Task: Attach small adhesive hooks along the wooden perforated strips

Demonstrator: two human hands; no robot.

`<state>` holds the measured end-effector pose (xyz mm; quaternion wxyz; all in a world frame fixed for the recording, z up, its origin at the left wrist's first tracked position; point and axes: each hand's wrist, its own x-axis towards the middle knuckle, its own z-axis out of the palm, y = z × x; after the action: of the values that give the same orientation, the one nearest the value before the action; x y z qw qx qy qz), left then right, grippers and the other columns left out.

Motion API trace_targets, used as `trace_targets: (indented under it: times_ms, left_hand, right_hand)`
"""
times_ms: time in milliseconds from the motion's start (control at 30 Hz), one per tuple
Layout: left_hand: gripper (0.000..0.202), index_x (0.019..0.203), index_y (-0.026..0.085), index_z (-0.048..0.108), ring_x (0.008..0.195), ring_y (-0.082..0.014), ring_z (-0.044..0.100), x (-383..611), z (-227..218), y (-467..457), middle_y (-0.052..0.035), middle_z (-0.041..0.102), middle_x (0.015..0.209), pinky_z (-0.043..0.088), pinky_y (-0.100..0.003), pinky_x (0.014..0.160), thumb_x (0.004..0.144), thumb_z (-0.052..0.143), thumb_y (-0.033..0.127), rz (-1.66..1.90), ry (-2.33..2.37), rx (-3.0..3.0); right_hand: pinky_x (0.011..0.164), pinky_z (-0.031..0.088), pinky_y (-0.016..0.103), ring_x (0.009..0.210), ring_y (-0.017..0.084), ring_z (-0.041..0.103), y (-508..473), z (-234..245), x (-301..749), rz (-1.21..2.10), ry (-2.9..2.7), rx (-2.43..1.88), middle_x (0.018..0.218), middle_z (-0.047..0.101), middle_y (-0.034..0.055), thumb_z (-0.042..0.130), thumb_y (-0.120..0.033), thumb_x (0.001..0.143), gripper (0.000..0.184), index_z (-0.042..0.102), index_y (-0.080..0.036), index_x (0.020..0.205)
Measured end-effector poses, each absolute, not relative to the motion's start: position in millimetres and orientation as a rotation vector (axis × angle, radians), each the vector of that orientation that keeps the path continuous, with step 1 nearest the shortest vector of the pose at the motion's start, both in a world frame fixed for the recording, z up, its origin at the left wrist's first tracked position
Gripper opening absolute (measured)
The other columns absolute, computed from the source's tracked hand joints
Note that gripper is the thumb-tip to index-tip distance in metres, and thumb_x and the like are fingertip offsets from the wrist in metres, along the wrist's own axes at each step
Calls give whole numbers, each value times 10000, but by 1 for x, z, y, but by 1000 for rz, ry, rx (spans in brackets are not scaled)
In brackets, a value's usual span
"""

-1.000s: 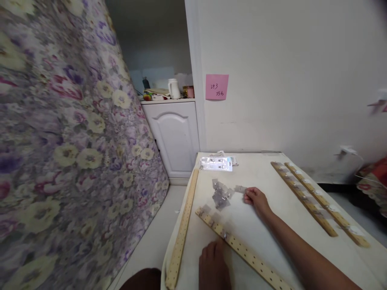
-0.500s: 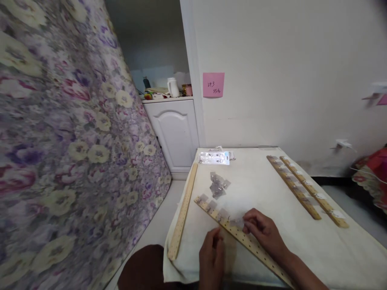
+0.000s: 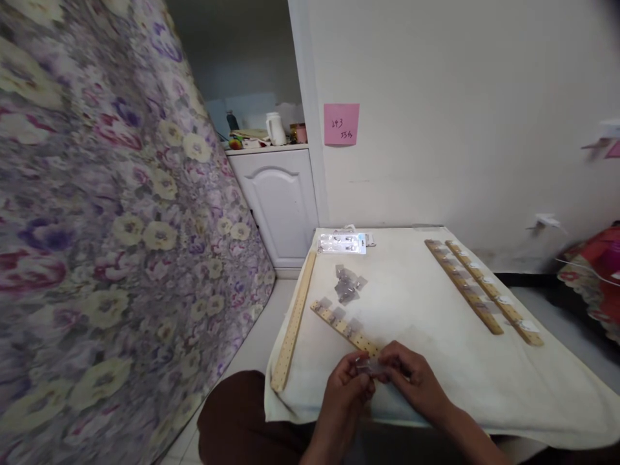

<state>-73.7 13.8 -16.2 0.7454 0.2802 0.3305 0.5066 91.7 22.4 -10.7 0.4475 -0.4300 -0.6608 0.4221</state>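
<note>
My left hand (image 3: 347, 382) and my right hand (image 3: 411, 374) meet near the front of the cloth-covered table. Between their fingertips is a small clear plastic piece (image 3: 372, 367) with a thin shiny part at its left end. Just beyond the fingers lies a wooden strip (image 3: 359, 340) with rows of holes; its near part is hidden by my right hand and arm. Several similar clear pieces (image 3: 339, 314) stand along its far end. A loose pile of such pieces (image 3: 347, 284) rests on the cloth beyond the strip.
Another perforated strip (image 3: 293, 323) lies along the table's left edge. Two more strips (image 3: 462, 281) (image 3: 491, 287) with clear pieces on them lie at the right. Clear packaging (image 3: 341, 243) is at the back left. A floral curtain (image 3: 145, 258) hangs on the left.
My right hand has brought the clear piece from the strip towards me. My left hand has moved up and right and now grips it too. The view has tilted slightly down.
</note>
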Motion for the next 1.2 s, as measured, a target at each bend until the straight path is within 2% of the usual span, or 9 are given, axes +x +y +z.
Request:
trace_targets:
  times_ms: [133,233,300,367,533,667,800,967,1200]
  left_hand:
    - [406,981,148,595,571,-62,509,-75,-20,15,5,611,747,353,-193,553,626,762,251,1121,769,718]
    - [397,1004,151,583,596,-79,521,-77,-24,18,22,603,710,379,-201,568,647,736,235,1136,875,875]
    - [399,1019,159,570,646,-93,543,-78,-25,20,15,615,756,406,-211,599,655,720,224,1138,933,947]
    - [404,1033,168,554,697,-109,566,-77,-26,20,0,630,819,424,-221,628,661,703,220,1131,963,980]
    - [406,1090,175,533,843,-160,607,-69,-32,15,-48,655,945,460,-261,742,707,648,238,1147,1016,1113]
    - [498,1198,183,513,782,-148,589,-76,-38,16,-27,637,913,470,-269,738,719,636,244,1150,1245,1338]
    - [320,1134,190,553,832,-166,574,-89,-44,19,-31,603,907,468,-308,778,825,522,268,1132,1420,1616]
    - [244,1052,196,575,898,-178,568,-91,-53,24,-57,594,939,467,-324,807,887,398,224,1082,1481,1859]
    - [302,1092,210,570,924,-191,547,-88,-56,26,-62,595,969,458,-342,822,885,359,150,916,1558,2062]
  right_hand:
    - [651,478,265,678,150,586,21,-14,91,1111,-1555,-1081,756,589,9,525,-350,854,145,563,-210,851]
    - [647,492,291,666,164,604,23,-16,91,1246,-1398,-1098,744,616,15,506,-448,853,264,541,-212,965]
    - [603,495,294,623,162,603,27,-18,90,1353,-1304,-1125,710,618,12,514,-498,834,344,529,-204,1010]
    - [520,471,267,560,150,581,32,-21,88,1427,-1255,-1160,631,592,-11,571,-510,787,370,540,-194,978]
    - [424,383,203,451,89,495,45,-28,86,1526,-1202,-1158,578,554,-52,685,-435,681,339,550,-184,864]
    - [416,329,188,418,65,436,63,-30,95,1508,-1253,-1157,544,531,-65,671,-377,684,263,571,-175,819]
    - [414,271,190,407,62,385,86,-33,107,1415,-1340,-1238,516,535,-61,663,-325,663,204,601,-171,780]
    - [453,289,200,457,86,424,104,-43,105,1414,-1411,-1253,531,564,-47,660,-299,634,185,621,-176,767]
    - [491,318,211,494,96,454,103,-53,98,1365,-1433,-1310,555,566,-40,586,-239,675,109,620,-172,754]
